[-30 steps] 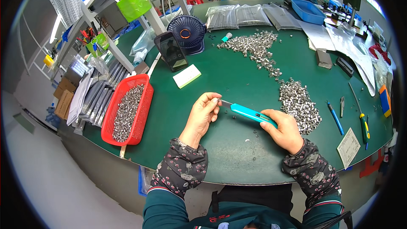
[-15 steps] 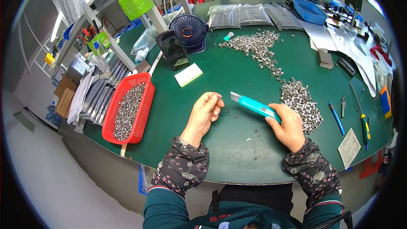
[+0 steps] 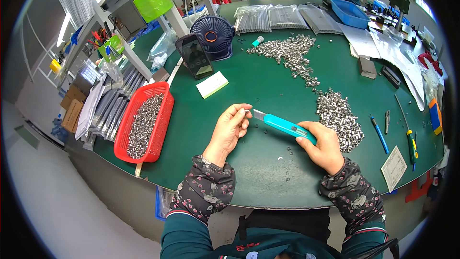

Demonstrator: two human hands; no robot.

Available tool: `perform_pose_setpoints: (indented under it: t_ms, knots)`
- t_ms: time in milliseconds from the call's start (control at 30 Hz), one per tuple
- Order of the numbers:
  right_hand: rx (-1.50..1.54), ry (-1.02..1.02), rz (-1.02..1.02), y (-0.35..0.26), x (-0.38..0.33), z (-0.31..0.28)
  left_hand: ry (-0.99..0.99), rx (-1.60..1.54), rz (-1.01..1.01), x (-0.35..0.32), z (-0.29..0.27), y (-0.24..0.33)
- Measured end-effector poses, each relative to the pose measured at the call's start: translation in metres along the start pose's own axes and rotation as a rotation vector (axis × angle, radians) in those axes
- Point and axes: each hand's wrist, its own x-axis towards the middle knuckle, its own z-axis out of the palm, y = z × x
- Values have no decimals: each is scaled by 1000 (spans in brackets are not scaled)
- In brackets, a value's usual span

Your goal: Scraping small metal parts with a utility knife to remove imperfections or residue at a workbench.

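Between thumb and forefinger, my left hand [image 3: 231, 129] pinches a small metal ring [image 3: 247, 111], mostly covered by the fingertips. My right hand [image 3: 322, 145] is wrapped round a teal utility knife [image 3: 287, 125]. Its bare blade [image 3: 259, 114] points left, its tip close to the ring; whether they touch I cannot tell. Right of the knife lies a heap of small metal rings [image 3: 339, 120], and a larger spread of rings [image 3: 287, 52] extends behind it. To the left a red plastic basket [image 3: 165, 120] holds many similar metal pieces. Tiny dark scraps [image 3: 289, 152] dot the green table [image 3: 258, 182].
A phone [image 3: 194, 57] leans by a small dark fan [image 3: 213, 37], with a white note pad [image 3: 212, 85] in front. At right lie a blue pen-like tool [image 3: 379, 134], a screwdriver [image 3: 412, 146] and a paper slip [image 3: 394, 169]. A blue tray [image 3: 350, 12] stands at the back.
My right hand has brought the knife slightly left, so the blade is nearer to the ring in my left hand. The left hand has barely moved.
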Motion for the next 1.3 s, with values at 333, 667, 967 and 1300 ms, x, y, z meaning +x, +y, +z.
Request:
perform_pose_setpoints:
  t_ms: [333,667,967,1300]
  knots:
    - [104,-144,100,-1,0,-3,-22,27,12,0,1,-2]
    - [-170,45,-137,-9,-2,0,-20,113,20,-2,0,-1]
    - [-105,116,-124,-3,-1,1,27,77,12,0,2,-1]
    - [-77,62,-105,1,-1,2,2,58,41,1,-3,-2]
